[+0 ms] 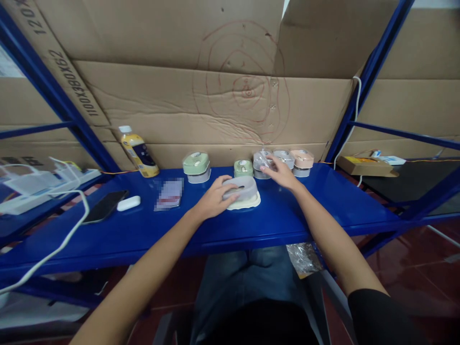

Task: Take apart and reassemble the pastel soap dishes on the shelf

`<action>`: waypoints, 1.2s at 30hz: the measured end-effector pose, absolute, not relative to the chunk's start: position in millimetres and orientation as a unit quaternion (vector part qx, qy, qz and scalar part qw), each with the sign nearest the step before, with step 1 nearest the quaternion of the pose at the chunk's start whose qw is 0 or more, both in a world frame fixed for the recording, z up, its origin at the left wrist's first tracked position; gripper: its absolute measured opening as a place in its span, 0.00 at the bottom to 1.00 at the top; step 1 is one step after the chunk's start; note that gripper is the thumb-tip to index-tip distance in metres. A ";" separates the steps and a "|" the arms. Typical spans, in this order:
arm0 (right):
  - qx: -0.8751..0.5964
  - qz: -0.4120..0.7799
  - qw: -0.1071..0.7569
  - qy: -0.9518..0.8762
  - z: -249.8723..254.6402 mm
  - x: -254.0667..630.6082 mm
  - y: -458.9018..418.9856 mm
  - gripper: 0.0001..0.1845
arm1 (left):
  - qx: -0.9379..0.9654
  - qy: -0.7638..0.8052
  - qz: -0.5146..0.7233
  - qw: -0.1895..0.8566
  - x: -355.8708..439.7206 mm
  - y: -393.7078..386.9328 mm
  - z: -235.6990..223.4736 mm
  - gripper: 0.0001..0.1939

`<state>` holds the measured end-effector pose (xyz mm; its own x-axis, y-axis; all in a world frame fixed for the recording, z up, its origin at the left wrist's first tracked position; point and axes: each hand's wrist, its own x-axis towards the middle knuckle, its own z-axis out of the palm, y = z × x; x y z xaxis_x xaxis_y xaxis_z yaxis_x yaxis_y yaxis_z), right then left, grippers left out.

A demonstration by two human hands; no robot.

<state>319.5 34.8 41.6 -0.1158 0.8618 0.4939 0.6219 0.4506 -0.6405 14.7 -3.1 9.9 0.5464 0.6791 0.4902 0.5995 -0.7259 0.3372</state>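
My left hand [218,195] is curved around a grey oval box [247,184] with a dark slot or mark on top. The box sits on a cream, wavy-edged piece [249,203] on the blue table. At the back row, my right hand [282,173] has its fingers closed at a clear, shiny plastic piece [265,158]. This plastic is in front of a grey lidded box [258,173], partly hiding it. A small green box [243,167] stands just left of that one. Another grey box [285,157] and a peach-lidded box [302,160] are to the right, partly behind my hand.
A green-lidded box [196,165] and a yellow drink bottle [139,152] stand at the back left. Nearer lie a blurred card [169,193], a white case [128,203] and a phone [106,207]. A white cable [74,230] crosses the left side. Cardboard [161,100] walls the back.
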 end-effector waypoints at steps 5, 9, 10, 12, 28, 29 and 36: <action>-0.385 0.195 0.356 -0.829 41.7 308.4 24.4 0.42 | 0.877 0.371 0.296 0.076 30.3 -4.1 -1.9 0.29; -0.329 0.204 0.310 -0.869 39.7 300.2 19.9 0.46 | 0.841 0.400 0.341 0.126 37.0 5.0 -8.2 0.47; -0.323 0.198 0.309 -0.872 39.0 298.5 19.8 0.47 | 0.829 0.408 0.353 0.146 38.1 6.9 -9.2 0.50; -0.317 0.177 0.303 -0.881 37.3 295.3 20.7 0.48 | 0.807 0.419 0.372 0.186 39.7 10.1 -10.9 0.56; -0.313 0.123 0.220 -0.916 38.4 282.0 22.3 0.49 | 0.817 0.395 0.370 0.197 42.8 14.3 -11.0 0.68; -0.314 0.118 0.216 -0.917 39.2 281.6 21.9 0.50 | 0.820 0.392 0.368 0.196 43.3 13.7 -10.6 0.68; -0.325 0.080 0.190 -0.923 47.0 280.1 14.3 0.51 | 0.831 0.388 0.344 0.202 45.7 10.7 -3.7 0.72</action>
<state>280.1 14.3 47.0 -0.7161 0.6309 0.2987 0.5700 0.7755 -0.2715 45.7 10.7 -3.7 0.4619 0.7838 0.4151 0.5052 -0.6172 0.6032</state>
